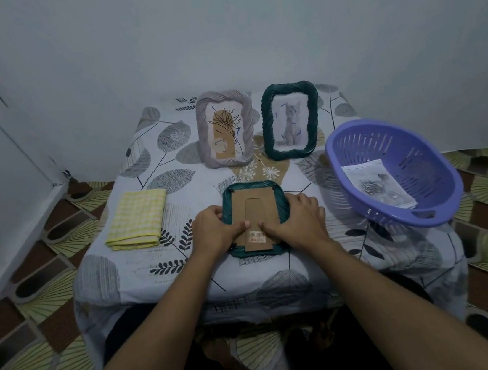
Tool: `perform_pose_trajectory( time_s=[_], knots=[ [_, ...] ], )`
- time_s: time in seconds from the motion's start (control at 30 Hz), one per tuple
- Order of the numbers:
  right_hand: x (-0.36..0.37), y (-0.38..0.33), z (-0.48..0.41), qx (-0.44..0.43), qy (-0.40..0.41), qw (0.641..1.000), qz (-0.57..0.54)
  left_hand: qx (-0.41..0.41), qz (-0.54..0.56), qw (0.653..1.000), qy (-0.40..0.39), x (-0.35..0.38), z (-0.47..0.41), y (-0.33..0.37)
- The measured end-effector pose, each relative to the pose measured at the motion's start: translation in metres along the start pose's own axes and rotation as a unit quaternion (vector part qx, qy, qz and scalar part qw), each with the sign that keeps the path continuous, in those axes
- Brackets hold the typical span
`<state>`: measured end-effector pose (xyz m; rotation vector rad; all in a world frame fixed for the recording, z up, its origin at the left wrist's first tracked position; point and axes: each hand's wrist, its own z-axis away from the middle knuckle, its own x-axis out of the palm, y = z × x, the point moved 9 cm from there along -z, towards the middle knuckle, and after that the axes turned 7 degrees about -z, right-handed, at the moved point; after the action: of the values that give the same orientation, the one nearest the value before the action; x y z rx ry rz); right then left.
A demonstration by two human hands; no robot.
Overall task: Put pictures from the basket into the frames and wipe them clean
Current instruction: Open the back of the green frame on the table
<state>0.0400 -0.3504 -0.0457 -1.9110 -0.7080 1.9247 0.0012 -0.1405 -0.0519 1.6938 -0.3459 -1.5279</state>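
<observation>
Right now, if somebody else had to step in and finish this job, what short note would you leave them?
Left hand and right hand: both hold the face-down green frame at its sides, thumbs on its cardboard back.
Done: the grey frame and the green cat frame stand upright at the back, each with a picture in it.
Left: I cannot tell whether the face-down frame holds a picture yet. One rose picture lies in the purple basket to the right.
The folded yellow cloth lies to the left. Whether any frame has been wiped does not show.
</observation>
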Motion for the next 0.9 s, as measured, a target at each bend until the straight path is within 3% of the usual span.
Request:
perform_pose_trajectory(
  time_s=[0.3,0.6,0.77,0.9],
  knots=[
    [0.021,-0.009,-0.012,-0.109,-0.076,0.988,0.074,-0.004,-0.034,0.999,-0.017,0.001,-0.009,-0.002],
    [0.029,-0.005,-0.015,-0.113,-0.111,0.983,0.091,0.075,-0.047,0.990,-0.112,0.011,-0.027,0.013],
    [0.030,-0.005,-0.015,-0.109,-0.120,0.982,0.095,0.086,-0.071,0.993,-0.035,-0.001,-0.049,0.027],
    [0.029,-0.004,-0.016,-0.107,-0.118,0.983,0.086,0.089,-0.094,0.991,-0.019,0.001,-0.067,0.031]
  ],
)
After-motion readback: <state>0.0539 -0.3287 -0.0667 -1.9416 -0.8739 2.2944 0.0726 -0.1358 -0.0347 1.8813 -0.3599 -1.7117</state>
